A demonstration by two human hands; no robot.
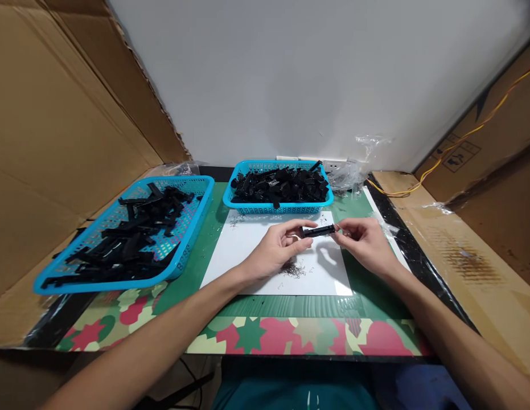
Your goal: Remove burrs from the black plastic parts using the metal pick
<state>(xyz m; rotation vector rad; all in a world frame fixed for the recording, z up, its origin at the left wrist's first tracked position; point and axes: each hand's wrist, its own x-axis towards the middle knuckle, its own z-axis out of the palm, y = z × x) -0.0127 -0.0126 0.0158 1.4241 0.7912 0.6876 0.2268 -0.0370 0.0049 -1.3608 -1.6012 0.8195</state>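
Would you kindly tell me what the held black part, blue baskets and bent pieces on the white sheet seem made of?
Black part: probably moulded plastic, satin-looking, with straight edges and a long recess.
Baskets: likely plastic, slightly glossy, judging by even colour and perforated walls.
Bent pieces: perhaps metal wire, being thin and curled; too small to judge finish.

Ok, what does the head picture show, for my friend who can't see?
A left hand holds a black piece above a white sheet, right hand at its end. Tiny wires lie below; one blue basket of black parts stands behind, another at left.
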